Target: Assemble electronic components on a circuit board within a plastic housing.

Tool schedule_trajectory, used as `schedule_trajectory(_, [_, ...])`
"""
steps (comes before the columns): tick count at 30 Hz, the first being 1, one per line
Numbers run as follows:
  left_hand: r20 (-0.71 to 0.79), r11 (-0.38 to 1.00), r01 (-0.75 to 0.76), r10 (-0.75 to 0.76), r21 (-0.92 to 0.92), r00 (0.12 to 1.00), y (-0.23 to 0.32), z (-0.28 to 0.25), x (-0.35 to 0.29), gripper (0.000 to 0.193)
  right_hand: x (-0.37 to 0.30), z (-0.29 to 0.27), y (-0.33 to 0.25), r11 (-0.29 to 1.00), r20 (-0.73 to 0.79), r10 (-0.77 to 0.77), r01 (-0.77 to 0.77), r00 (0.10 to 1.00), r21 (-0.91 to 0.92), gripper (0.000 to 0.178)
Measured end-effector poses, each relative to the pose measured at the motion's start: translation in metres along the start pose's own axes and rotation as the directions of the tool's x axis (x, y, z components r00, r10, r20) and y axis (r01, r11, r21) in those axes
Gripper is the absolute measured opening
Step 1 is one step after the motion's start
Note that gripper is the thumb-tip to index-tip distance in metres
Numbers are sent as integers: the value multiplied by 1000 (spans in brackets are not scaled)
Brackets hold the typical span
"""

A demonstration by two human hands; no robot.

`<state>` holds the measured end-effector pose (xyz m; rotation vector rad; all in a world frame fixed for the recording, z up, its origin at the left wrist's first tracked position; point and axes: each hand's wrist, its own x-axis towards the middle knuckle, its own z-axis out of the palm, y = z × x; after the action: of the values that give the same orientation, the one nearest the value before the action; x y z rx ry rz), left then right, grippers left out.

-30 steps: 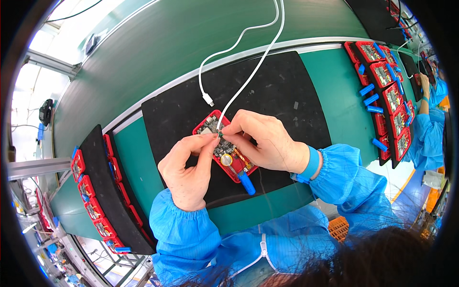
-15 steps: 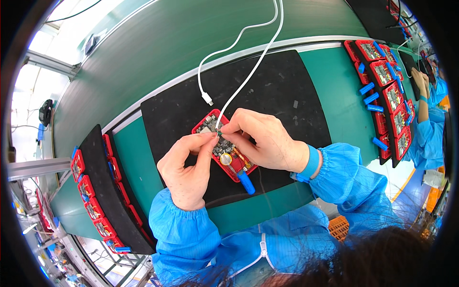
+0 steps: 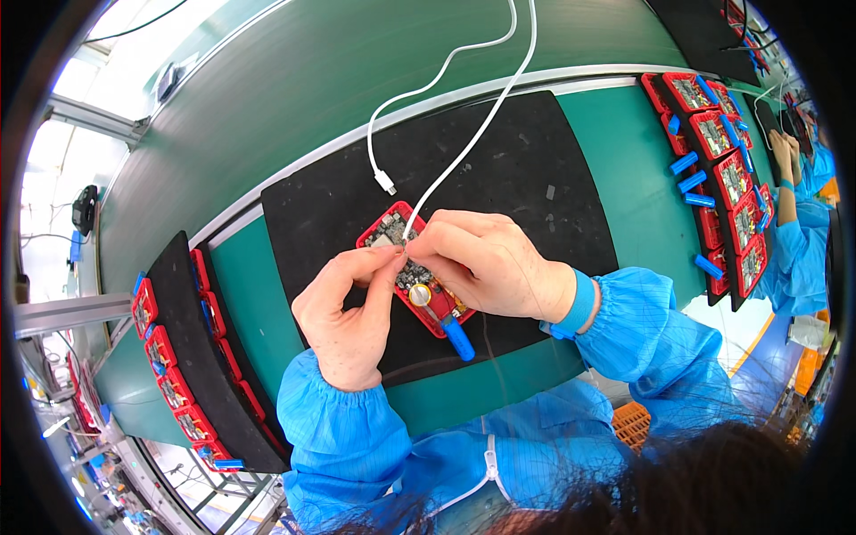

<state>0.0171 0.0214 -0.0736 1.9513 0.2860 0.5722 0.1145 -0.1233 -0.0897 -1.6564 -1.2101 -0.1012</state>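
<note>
A red tray (image 3: pixel 366 238) with a circuit board (image 3: pixel 390 234) in it lies on the black mat, a round silver cell (image 3: pixel 420 295) on the board. From its near end sticks a blue cylinder (image 3: pixel 458 340). Over the board my left hand (image 3: pixel 346 308) pinches thumb and forefinger on something too small to make out. Its tips meet those of my right hand (image 3: pixel 499 263), closed in a pinch at the lower end of a white cable (image 3: pixel 446 173). The fingers hide the cable's tip.
Another white cable end with a plug (image 3: pixel 385 182) lies beyond the tray on the black mat (image 3: pixel 526 160). Racks of red trays with boards stand at left (image 3: pixel 171 390) and right (image 3: pixel 733 181), blue cylinders among them. A co-worker's hand (image 3: pixel 785 153) shows at far right.
My right hand's fingers have shifted slightly left and closed in further at the fingertips. The white cable's upper stretch has swung a little right. My left hand is nearly still.
</note>
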Motion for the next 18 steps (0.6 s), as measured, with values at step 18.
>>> schedule_trajectory(18, [22, 1000, 21, -21, 6, 1000, 1, -1, 0, 12, 1, 0, -2, 998, -22, 31, -32, 999, -60, 25])
